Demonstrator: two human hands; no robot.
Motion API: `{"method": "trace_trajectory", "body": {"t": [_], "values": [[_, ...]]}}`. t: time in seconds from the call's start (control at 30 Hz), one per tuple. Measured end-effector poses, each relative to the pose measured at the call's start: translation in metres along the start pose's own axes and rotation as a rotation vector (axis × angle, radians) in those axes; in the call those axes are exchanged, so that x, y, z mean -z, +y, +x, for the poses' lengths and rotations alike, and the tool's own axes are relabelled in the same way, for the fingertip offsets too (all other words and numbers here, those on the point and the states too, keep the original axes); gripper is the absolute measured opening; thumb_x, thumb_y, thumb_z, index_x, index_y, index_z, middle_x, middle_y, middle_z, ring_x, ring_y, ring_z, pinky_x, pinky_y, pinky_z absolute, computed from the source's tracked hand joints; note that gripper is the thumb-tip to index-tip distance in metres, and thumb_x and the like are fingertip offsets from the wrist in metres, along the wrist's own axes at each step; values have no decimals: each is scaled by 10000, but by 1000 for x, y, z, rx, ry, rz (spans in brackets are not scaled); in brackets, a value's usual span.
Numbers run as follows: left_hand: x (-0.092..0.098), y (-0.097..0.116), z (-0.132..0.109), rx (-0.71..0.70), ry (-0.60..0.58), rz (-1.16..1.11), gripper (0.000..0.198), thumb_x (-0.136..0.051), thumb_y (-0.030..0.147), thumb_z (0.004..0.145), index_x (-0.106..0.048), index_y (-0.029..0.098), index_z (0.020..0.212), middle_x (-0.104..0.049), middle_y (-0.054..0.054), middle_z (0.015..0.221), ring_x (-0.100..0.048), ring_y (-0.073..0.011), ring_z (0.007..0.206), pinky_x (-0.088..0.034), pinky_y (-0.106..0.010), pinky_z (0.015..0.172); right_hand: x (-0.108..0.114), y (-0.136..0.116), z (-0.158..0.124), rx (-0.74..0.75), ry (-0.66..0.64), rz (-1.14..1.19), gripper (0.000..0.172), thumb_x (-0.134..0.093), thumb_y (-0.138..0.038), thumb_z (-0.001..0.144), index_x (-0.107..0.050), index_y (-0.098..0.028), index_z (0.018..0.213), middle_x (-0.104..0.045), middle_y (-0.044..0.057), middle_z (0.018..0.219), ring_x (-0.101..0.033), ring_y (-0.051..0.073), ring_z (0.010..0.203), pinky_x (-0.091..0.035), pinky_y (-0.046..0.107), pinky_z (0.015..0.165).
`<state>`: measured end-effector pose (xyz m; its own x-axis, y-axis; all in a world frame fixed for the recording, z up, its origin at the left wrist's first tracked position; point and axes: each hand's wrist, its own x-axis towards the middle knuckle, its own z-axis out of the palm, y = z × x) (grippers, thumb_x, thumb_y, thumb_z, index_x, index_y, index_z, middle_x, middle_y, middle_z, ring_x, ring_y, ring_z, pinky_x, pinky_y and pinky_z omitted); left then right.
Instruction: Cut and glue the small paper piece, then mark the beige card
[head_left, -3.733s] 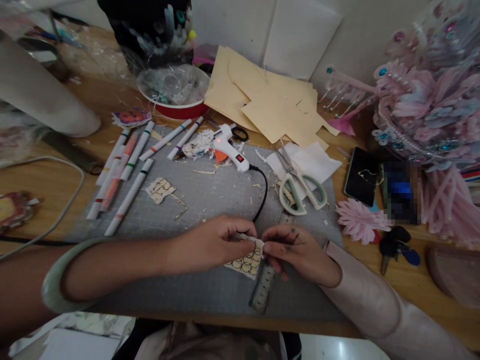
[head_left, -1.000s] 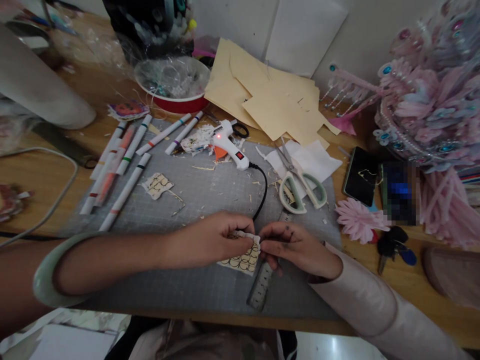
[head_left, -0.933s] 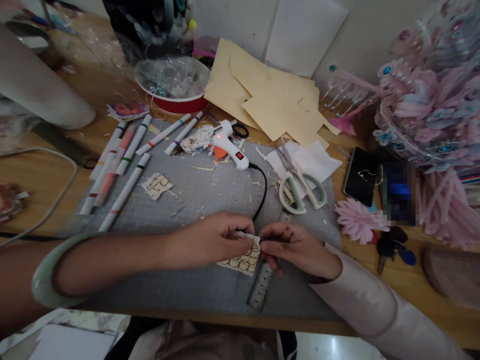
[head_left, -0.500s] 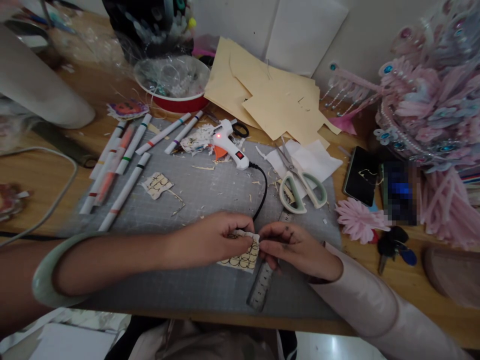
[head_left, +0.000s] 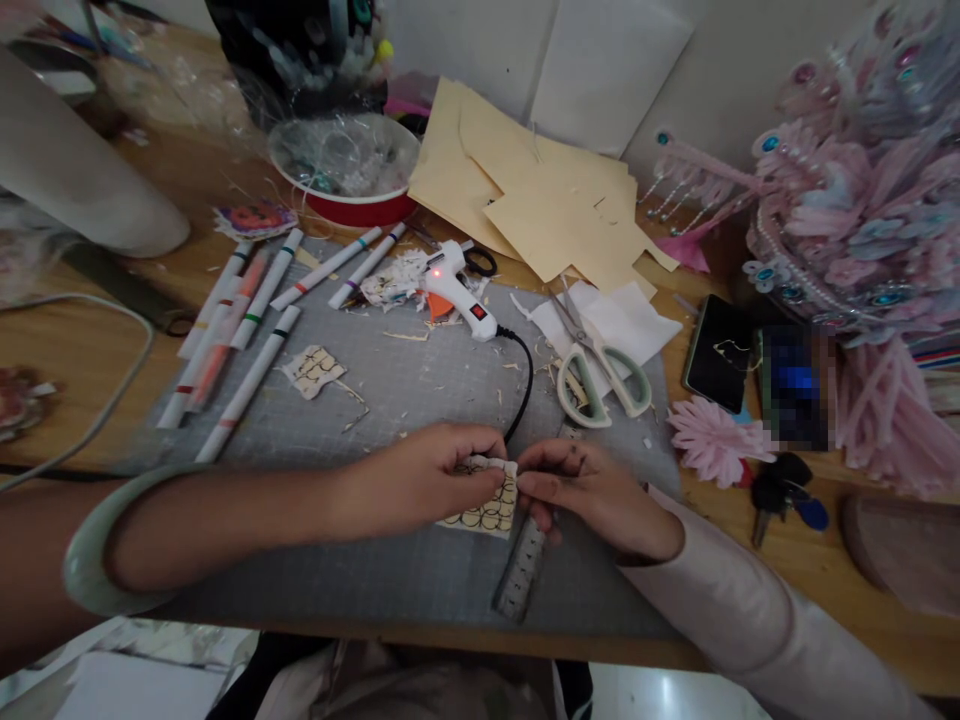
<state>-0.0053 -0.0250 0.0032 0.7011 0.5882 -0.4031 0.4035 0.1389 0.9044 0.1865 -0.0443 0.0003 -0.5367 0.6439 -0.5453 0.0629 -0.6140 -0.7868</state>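
Observation:
My left hand (head_left: 442,480) is closed on a small cream piece of card (head_left: 487,510) with black looped lines drawn over it, thumb on top. At the card's right edge, my right hand (head_left: 574,485) pinches the corner between thumb and fingers. Below the right hand a steel ruler (head_left: 520,575) lies slanted on the grey cutting mat (head_left: 360,590), partly covered by the fingers. A second patterned card piece (head_left: 313,371) rests on the mat to the left. The fingertips of my left hand are partly hidden.
A white glue gun (head_left: 461,290) with a lit red light lies beyond my hands, its cord running toward them. Scissors (head_left: 600,365) rest at right. Several markers (head_left: 255,375) lie left. Behind are cream card sheets (head_left: 562,210) and a red-white bowl (head_left: 352,205); a phone (head_left: 716,350) lies right.
The card has tilted very slightly between my hands, its lower edge a little higher. Both hands keep nearly the same place and hold.

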Motion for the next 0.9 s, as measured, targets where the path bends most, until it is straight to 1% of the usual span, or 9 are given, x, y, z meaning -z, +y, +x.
{"method": "trace_trajectory", "body": {"t": [0.1,0.23,0.4,0.5,0.63,0.77,0.9], "values": [[0,0,0,27,-15,-71,209,-425,346,843,-469,171,739,-340,75,564,-318,-66,512,-248,-156,430,5,-1,1,-16,-58,4,252,-646,-360,718,-575,-122,763,-576,-30,572,-515,45,424,-434,155,416],[-1,0,-1,38,-18,-105,220,-428,357,845,-468,169,738,-338,74,558,-312,-65,507,-243,-156,428,4,-3,0,-26,-57,-41,259,-647,-364,724,-571,-122,776,-567,-37,562,-522,45,446,-438,152,435],[0,1,-1,44,-6,-68,225,-430,365,842,-488,164,760,-344,68,573,-315,-68,518,-239,-164,440,2,-4,-3,-38,-65,-47,290,-649,-390,712,-558,-126,788,-565,-35,592,-516,42,459,-433,153,433],[0,2,-1,50,6,-70,239,-421,379,846,-498,163,780,-340,66,579,-316,-69,524,-238,-164,446,3,-4,-5,-37,-84,-57,288,-650,-382,714,-545,-130,808,-558,-41,557,-515,49,456,-437,158,438],[0,3,-1,56,22,-88,260,-427,403,842,-497,163,769,-347,65,581,-325,-71,529,-246,-165,454,3,-2,-4,-11,-72,-79,248,-622,-364,744,-532,-135,780,-546,-49,531,-508,46,443,-427,154,436],[0,4,-1,67,-16,-128,253,-466,413,820,-502,165,785,-373,64,604,-347,-72,546,-269,-158,466,1,-1,-3,15,-48,-102,239,-610,-361,754,-530,-137,780,-541,-51,528,-502,45,440,-417,153,434],[1,3,0,67,-21,-67,250,-520,410,785,-527,159,779,-396,58,625,-359,-75,564,-280,-159,480,0,-1,-4,4,-37,-115,227,-608,-347,755,-516,-141,779,-535,-59,507,-494,44,432,-406,152,431]]}}
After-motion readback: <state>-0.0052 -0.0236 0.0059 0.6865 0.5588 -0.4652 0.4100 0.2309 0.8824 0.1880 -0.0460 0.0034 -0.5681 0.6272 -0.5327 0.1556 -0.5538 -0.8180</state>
